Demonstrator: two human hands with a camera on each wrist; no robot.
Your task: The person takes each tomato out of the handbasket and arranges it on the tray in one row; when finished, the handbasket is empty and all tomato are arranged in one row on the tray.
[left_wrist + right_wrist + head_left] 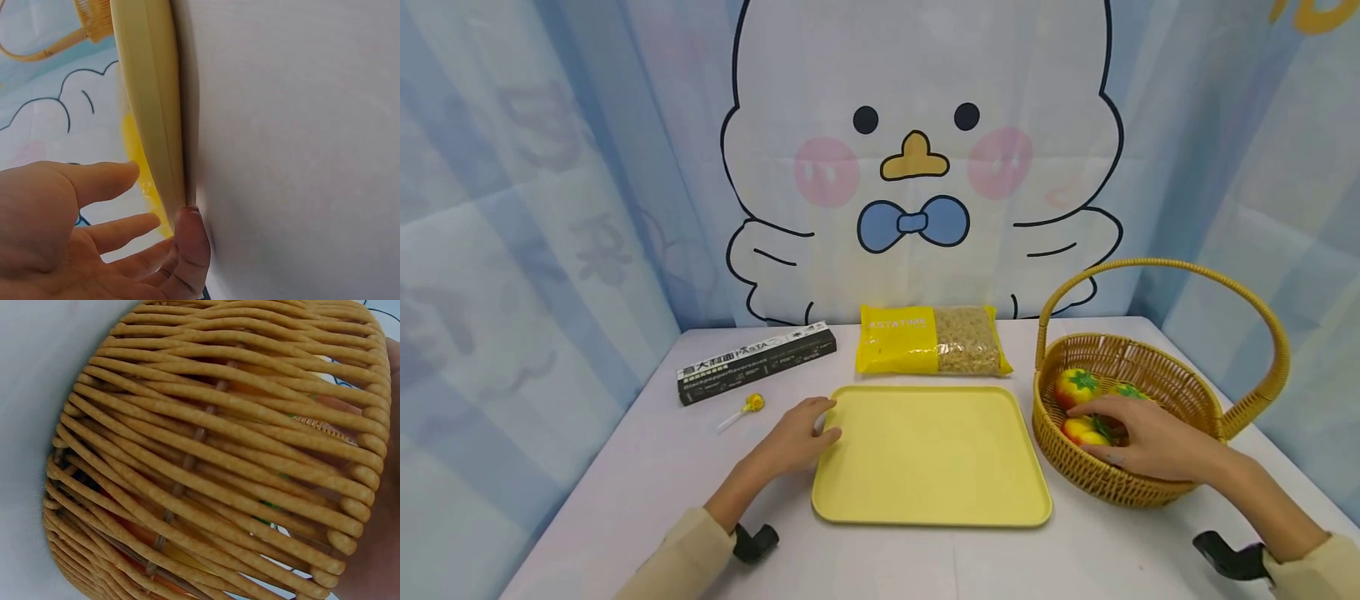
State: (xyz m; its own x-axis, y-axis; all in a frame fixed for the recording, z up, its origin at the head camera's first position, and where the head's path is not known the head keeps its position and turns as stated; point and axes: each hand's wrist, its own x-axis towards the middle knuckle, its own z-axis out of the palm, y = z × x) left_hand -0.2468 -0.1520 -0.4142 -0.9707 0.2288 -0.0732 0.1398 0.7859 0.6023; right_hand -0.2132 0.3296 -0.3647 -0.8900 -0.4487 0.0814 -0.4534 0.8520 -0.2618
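Observation:
In the head view my right hand [1142, 437] reaches over the near rim of a woven wicker basket [1120, 492]. Its thumb and fingers curl around the front red-and-yellow toy fruit [1082, 431], which has green leaves. Behind lies a similar fruit [1077, 388], and another [1127, 390] is partly covered by the hand. The right wrist view shows mostly basket weave [206, 444], hiding the fingertips. My left hand [797, 437] is at the left edge of a yellow tray [932, 454], fingers relaxed; in the left wrist view a fingertip [192, 234] meets the tray's edge.
A yellow bag of pasta [932, 340] lies behind the tray. A black-and-white pasta box [756, 362] lies at the back left, with a yellow lollipop [754, 403] in front. The basket's tall handle [1273, 333] arches up on the right. Printed curtains [512, 292] surround the table.

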